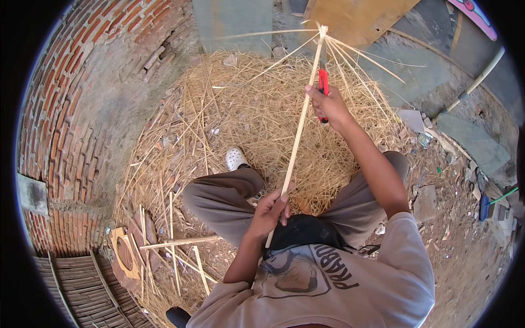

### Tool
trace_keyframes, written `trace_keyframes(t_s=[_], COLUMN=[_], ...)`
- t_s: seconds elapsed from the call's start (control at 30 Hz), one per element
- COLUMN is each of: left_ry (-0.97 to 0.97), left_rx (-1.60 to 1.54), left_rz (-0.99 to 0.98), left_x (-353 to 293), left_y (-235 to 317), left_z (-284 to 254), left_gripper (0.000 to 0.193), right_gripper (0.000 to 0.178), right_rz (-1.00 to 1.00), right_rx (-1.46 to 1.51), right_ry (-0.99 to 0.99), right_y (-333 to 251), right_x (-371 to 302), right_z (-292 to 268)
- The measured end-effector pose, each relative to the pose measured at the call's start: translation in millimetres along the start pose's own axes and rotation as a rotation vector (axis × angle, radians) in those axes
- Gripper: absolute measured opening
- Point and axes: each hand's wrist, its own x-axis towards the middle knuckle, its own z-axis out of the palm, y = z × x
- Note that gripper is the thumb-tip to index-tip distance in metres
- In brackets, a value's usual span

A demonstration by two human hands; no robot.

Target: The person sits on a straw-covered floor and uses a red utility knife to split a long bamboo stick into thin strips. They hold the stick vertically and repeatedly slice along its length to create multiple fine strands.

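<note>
A long pale bamboo stick (298,134) runs slantwise from my lap up to the far middle. My left hand (272,210) is closed around its lower part, just above my lap. Farther up, my right hand (331,105) grips a red and black utility knife (324,82), with the thumb against the stick. The knife lies alongside the stick, and its blade edge is hard to make out. At the stick's far end, several thin slivers (363,53) fan out to both sides, still attached.
A wide heap of straw-like shavings (235,98) covers the ground before my crossed legs. Loose bamboo strips (174,240) lie at the left. A brick wall (71,131) stands along the left side. Grey boards (232,24) and a tan panel (361,19) lean at the back.
</note>
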Motion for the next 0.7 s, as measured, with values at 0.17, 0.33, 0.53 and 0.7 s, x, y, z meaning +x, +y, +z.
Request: trace_keyframes(t_s=[0.17, 0.33, 0.53, 0.7], left_ry=[-0.008, 0.079, 0.428, 0.534], left_rx=[0.005, -0.054, 0.357, 0.594], left_rz=[-0.046, 0.106, 0.336, 0.449], left_x=[-32.2, -27.3, -7.7, 3.1], left_y=[-13.0, -26.8, -6.6, 15.9], left_z=[-3.6, -5.4, 2.3, 4.2], left_gripper=[0.036, 0.032, 0.027, 0.028], right_gripper=[0.028, 0.040, 0.079, 0.072], right_rz=[-0.055, -0.064, -0.289, -0.544], right_rx=[0.086, -0.064, -1.111, -1.411], right_ry=[0.086, 0.175, -0.087, -0.255], right_y=[-9.2, -1.5, -1.8, 21.5], right_x=[23.6, 29.4, -35.9, -89.7], right_z=[-26.6, -24.7, 13.1, 47.9])
